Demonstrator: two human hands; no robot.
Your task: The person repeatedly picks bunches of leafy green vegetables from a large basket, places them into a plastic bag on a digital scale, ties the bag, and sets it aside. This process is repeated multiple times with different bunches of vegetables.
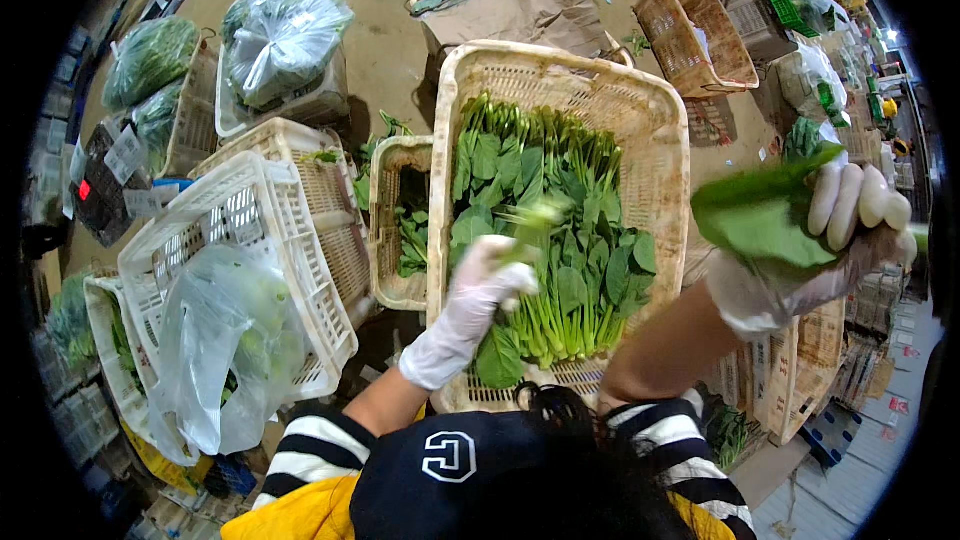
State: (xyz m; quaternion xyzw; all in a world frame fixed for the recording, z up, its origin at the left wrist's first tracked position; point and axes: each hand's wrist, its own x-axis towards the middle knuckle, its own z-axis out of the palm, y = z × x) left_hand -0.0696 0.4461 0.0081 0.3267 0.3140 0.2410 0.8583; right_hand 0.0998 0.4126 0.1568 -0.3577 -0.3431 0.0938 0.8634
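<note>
A large stained white plastic crate (679, 187) in front of me holds rows of leafy green vegetables (555, 232) with pale green stems. Above its left part, my gloved left hand (480, 292) grips a bunch of green stems (536, 221), blurred by motion; its leafy end points down beside my wrist. Raised outside the crate to the right, my gloved right hand (859, 217) is closed around a large green leaf (772, 217), with a stem end sticking out past the far side of the hand. Both gloves are thin and whitish.
A smaller crate with greens (379, 240) adjoins the large crate's left side. Further left, a white crate (281, 240) bears a plastic bag (225, 330). Bagged greens (281, 45) sit in a crate at upper left. A brown crate (694, 30) stands at upper right; stacked crates (784, 382) stand lower right.
</note>
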